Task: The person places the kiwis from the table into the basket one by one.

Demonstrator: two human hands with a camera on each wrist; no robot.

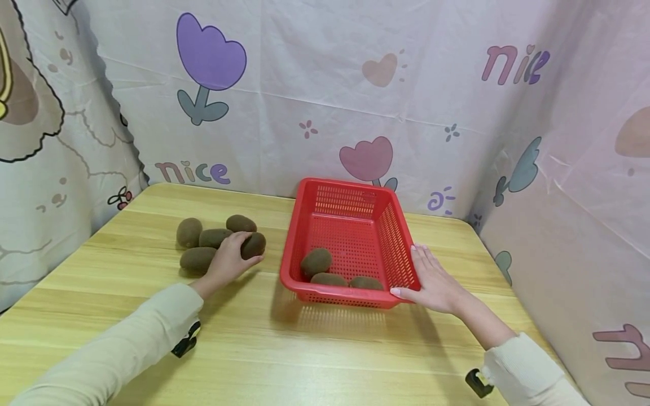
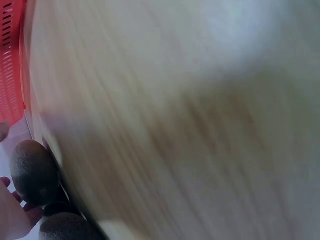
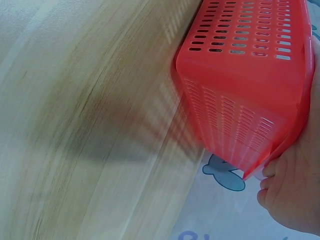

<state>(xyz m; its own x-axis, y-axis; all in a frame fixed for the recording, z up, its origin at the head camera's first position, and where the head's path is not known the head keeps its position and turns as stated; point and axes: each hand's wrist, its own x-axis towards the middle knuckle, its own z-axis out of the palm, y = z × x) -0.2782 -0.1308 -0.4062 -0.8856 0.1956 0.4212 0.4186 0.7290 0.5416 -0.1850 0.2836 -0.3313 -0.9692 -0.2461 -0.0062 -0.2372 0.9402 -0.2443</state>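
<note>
My left hand (image 1: 231, 260) holds a brown kiwi (image 1: 254, 246) between thumb and fingers, left of the red basket. Close around that hand lie several more kiwis (image 1: 189, 232) on the table. In the left wrist view, the held kiwi (image 2: 35, 172) shows at the lower left with another just below it. The red plastic basket (image 1: 345, 290), with slotted walls, contains 3 kiwis near its front wall. On its right rim rests my right hand (image 1: 438, 285), fingers extended along the side and thumb at the front corner. The right wrist view shows this hand (image 3: 295, 185) against the rim.
The wooden table (image 1: 244, 349) carries everything. A printed cloth (image 1: 284, 101) hangs behind it and along both sides. Black wrist-camera mounts (image 1: 187, 339) sit below both sleeves, close over the table.
</note>
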